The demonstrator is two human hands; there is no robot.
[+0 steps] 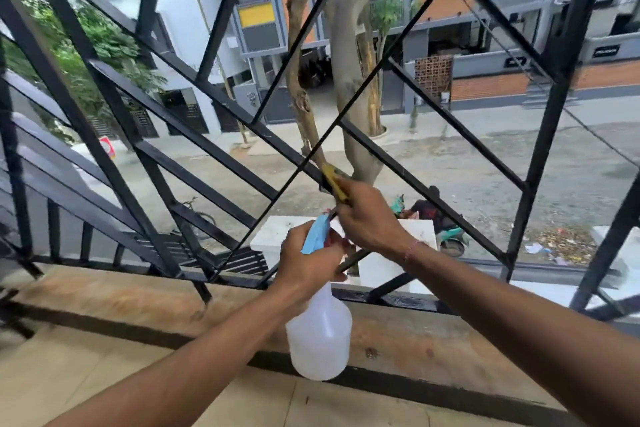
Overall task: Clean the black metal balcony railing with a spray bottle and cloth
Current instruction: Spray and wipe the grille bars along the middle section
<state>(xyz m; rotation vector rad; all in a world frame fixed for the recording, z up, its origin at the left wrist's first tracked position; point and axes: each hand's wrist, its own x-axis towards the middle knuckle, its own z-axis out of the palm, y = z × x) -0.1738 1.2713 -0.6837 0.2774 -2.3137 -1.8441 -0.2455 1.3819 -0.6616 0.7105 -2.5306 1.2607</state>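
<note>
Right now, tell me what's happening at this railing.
A person is cleaning the black railing on a balcony above a street. The left hand grips the neck of a white spray bottle with a blue trigger, held upright in front of the bars. The right hand holds a yellow cloth against a thin diagonal bar near where the bars cross. Whether any spray has gone on cannot be told.

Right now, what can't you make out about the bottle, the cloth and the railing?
- Spray bottle: trigger and neck hidden by the left hand, head view.
- Yellow cloth: mostly covered by the right hand.
- Railing: dirt unreadable; top cut off by frame edge.
</note>
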